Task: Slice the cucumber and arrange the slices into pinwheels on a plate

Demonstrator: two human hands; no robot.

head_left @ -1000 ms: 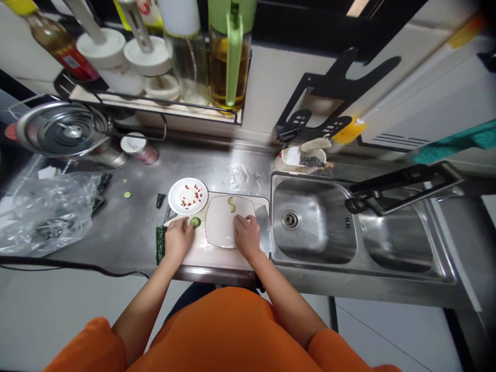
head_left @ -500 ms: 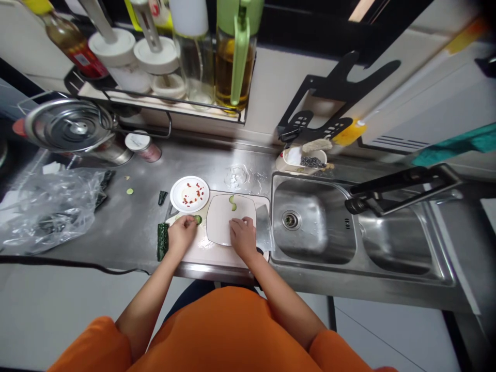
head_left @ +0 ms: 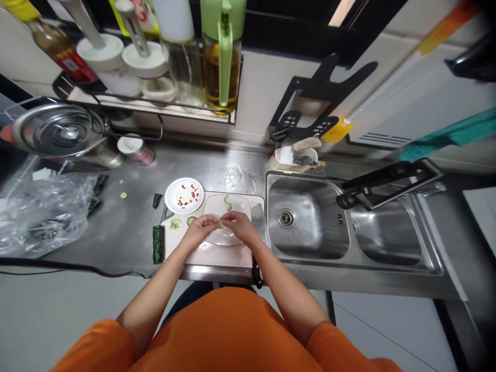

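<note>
My left hand [head_left: 200, 230] and my right hand [head_left: 237, 226] meet over a squarish white plate [head_left: 242, 203], fingertips pinched together. Between them shows a thin cucumber slice [head_left: 220, 226], partly hidden by the fingers. Curved cucumber slices [head_left: 228, 203] lie on the plate's far half. The plate rests on a pale cutting board [head_left: 220, 257]. Left of it, cut cucumber slices [head_left: 175, 223] lie on the board. A dark green cucumber piece [head_left: 158, 244] lies at the board's left edge. A knife [head_left: 257, 273] lies along the right side, its blade partly under my right arm.
Behind the board stands a round white plate [head_left: 169, 198] with red bits. A cucumber end [head_left: 157, 200] lies nearby. Plastic bags [head_left: 50, 212] cover the left counter. A steel double sink [head_left: 310, 222] lies right, with a black faucet [head_left: 382, 186]. Bottles and jars line a shelf [head_left: 155, 103] above.
My left hand has moved right, from the slices on the board to the plate. My right hand has shifted up and left to meet it, both now at a slice. The view has shifted slightly.
</note>
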